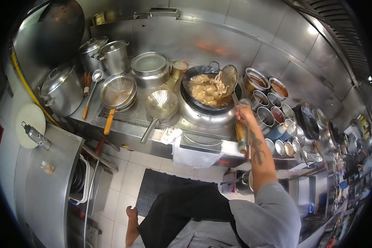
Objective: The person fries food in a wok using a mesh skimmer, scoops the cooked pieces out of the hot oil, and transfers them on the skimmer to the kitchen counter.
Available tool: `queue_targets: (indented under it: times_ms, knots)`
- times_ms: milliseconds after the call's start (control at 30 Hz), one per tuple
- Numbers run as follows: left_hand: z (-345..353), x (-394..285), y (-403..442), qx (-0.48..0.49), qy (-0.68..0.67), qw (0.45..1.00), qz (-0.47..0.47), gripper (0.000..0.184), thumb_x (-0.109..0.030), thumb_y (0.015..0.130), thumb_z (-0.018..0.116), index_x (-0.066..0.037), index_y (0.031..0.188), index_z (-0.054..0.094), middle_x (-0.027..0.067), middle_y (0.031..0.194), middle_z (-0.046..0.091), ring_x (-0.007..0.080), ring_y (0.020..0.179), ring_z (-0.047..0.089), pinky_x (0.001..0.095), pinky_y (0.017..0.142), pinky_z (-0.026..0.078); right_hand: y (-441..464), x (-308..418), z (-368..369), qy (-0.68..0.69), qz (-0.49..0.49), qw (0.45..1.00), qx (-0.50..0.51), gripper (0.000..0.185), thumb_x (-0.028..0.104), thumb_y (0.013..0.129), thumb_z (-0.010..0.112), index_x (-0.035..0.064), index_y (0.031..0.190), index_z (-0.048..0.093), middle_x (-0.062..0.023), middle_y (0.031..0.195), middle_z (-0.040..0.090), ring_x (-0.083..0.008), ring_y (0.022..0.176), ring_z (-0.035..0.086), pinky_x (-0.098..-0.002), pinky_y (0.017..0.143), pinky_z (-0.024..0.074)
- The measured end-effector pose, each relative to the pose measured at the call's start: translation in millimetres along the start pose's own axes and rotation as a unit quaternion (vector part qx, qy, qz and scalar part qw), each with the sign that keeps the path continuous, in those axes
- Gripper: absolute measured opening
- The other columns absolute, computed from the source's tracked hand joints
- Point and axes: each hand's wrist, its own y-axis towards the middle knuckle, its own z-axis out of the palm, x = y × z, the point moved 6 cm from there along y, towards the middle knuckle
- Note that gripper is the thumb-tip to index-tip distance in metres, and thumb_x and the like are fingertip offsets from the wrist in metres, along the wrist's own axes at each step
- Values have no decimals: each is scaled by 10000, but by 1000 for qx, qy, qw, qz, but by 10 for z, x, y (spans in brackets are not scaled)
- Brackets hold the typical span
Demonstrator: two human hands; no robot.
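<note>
The probably head-heavy strainer, upper centre, is best held by the handle the right hand grips; left hand's state unclear.

Wok on stove before me: food in it. Strainer over wok's right side, some food inside, handle in my right hand. Left of wok: skimmer, then sieve, then ladle. Two lidded pots behind sieve and ladle. Containers cluster right of wok. My left hand is low, left of my apron.
</note>
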Motion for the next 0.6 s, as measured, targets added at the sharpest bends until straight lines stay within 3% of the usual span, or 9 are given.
queue_targets:
  times_ms: [67, 100, 167, 300, 367, 467, 600]
  knots:
    - [94, 226, 284, -20, 53, 997, 47, 428, -73, 651, 587, 114, 1027, 507, 194, 710, 597, 243, 608, 595, 310, 561, 483, 13, 8, 35, -21, -14, 1000, -2, 175, 129, 858, 406, 37, 958, 516, -51, 551, 520, -116, 338, 437, -241, 278, 239]
    - [107, 226, 294, -18, 52, 997, 48, 428, -73, 651, 587, 114, 1027, 507, 194, 710, 597, 243, 608, 595, 310, 561, 483, 5, 19, 47, -37, -19, 999, -10, 182, 134, 860, 405, 37, 968, 515, -48, 542, 516, -116, 333, 434, -244, 276, 246]
    - [123, 234, 304, -19, 103, 993, 49, 443, -83, 634, 593, 117, 1023, 521, 245, 818, 604, 283, 735, 613, 324, 685, 486, -19, 27, 51, -53, -24, 998, -19, 190, 139, 861, 404, 37, 977, 514, -44, 533, 512, -116, 328, 431, -247, 275, 252]
    - [44, -83, -76, 18, 34, 999, -11, 451, -97, 621, 600, 116, 1012, 530, 258, 865, 602, 297, 787, 612, 329, 725, 479, -138, 97, 38, -85, -41, 995, -18, 211, 180, 875, 432, 35, 997, 524, -37, 526, 510, -109, 327, 424, -247, 277, 267]
    - [88, 106, 105, 4, 105, 994, 36, 442, -109, 620, 601, 117, 995, 538, 245, 888, 602, 302, 826, 600, 334, 755, 468, -168, 78, 26, -83, -35, 996, -14, 222, 195, 878, 445, 33, 1006, 527, -35, 526, 510, -107, 326, 421, -245, 278, 269]
    - [13, -139, -75, 21, 88, 996, 16, 429, -118, 621, 604, 114, 977, 548, 244, 910, 599, 316, 863, 590, 337, 786, 458, -174, 98, 30, -99, -57, 993, -12, 243, 219, 883, 458, 35, 1023, 532, -28, 533, 514, -99, 327, 417, -233, 280, 263]
    - [136, 191, 364, 18, 100, 994, 48, 428, -126, 620, 611, 110, 972, 552, 252, 914, 598, 326, 866, 591, 339, 789, 461, -305, 156, -27, -20, -17, 999, -19, 247, 199, 888, 419, 40, 1042, 531, -30, 546, 521, -95, 333, 418, -223, 286, 257]
